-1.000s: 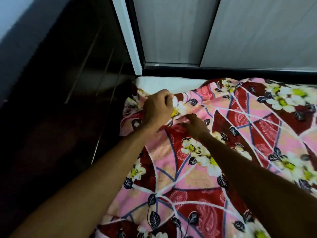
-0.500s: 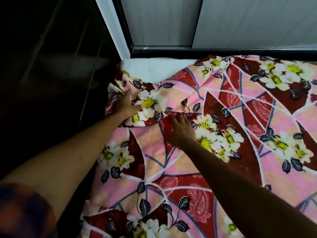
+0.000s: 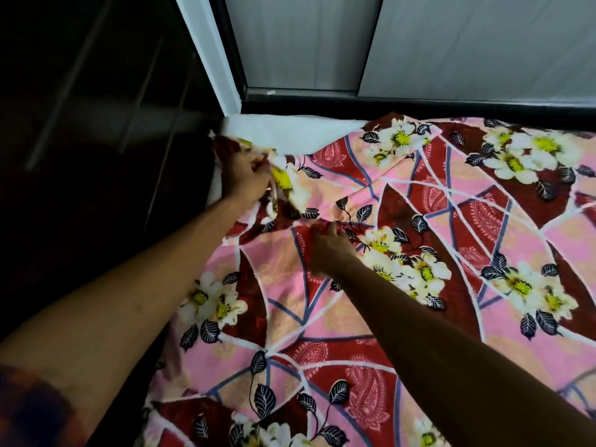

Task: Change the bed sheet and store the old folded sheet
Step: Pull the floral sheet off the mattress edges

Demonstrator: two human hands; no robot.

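White mattress [image 3: 290, 133] showed far left, where the left hand [image 3: 246, 179] gripped the pink flowery cloth sheet [image 3: 451, 221]; the right hand [image 3: 329, 250] touched a fold, grip unclear.

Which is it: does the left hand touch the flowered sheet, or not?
Touching. The head view shows the left hand gripping a bunched corner of the flowered sheet over the mattress.

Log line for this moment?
phase: fitting corner | left hand: grips floral sheet at corner | right hand: pinches fold | mattress: corner bare
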